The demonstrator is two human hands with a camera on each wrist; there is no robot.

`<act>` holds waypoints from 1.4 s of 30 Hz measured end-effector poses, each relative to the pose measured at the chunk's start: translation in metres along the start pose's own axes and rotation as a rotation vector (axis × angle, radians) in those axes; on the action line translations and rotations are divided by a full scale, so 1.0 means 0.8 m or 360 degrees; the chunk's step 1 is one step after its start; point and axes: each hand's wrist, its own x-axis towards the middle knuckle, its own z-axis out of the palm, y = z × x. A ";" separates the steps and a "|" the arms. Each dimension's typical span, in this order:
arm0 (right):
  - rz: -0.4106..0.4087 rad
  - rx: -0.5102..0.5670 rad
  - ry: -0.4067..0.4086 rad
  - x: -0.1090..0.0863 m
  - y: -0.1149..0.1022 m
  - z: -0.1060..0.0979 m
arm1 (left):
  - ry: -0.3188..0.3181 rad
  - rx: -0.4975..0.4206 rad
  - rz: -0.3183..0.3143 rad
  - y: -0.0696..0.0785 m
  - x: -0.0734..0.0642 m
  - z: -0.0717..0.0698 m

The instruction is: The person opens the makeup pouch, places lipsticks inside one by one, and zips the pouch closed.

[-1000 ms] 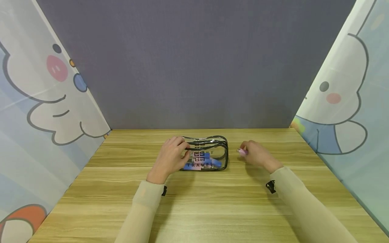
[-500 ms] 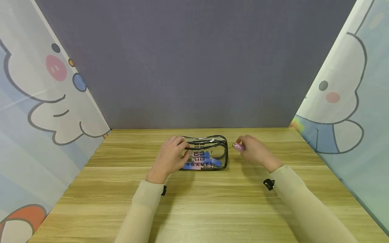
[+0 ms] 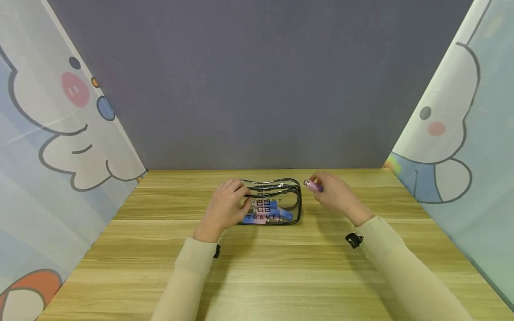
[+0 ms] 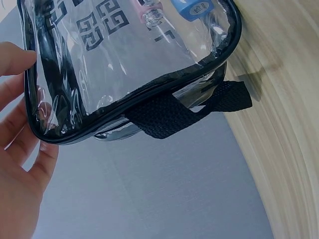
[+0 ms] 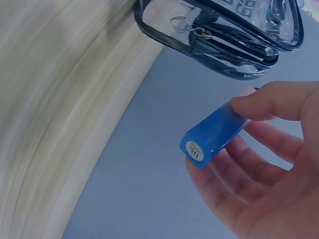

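A clear travel pouch (image 3: 290,201) with black piping stands upright on the table, printed with a logo and "TRAVEL". Several pink-and-blue tubes (image 3: 286,215) lie inside it. My left hand (image 3: 225,206) grips the pouch's upper left edge, thumb on one side and fingers on the other. Just right of the pouch, my right hand (image 3: 336,195) holds another pink-and-blue tube (image 5: 213,133) in the air between thumb and fingers. Its shiny end (image 3: 306,183) points toward the pouch; the blue end carries a round white sticker.
A wood-grain table (image 3: 273,276) lies under both hands. Behind it rises a grey panel (image 3: 265,89), with cartoon-printed curtains (image 3: 437,102) on both sides. A black fabric loop (image 4: 164,117) hangs at the pouch's left end, and a zipper pull (image 5: 202,33) shows at its right.
My right hand has moved up and left with the tube, closer to the pouch, and the tube's shiny end has tilted. My left hand and the pouch have stayed put.
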 end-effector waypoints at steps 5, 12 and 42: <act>-0.0029 0.0033 0.0029 0.002 -0.006 -0.006 | -0.0011 -0.0006 -0.0005 0.000 0.000 -0.001; -0.0083 0.0036 0.0094 0.007 -0.013 -0.010 | -0.0010 -0.0011 -0.0009 0.000 0.000 -0.002; -0.0283 0.0152 0.0208 0.023 -0.059 -0.030 | -0.0017 -0.0015 0.0001 0.000 0.000 0.000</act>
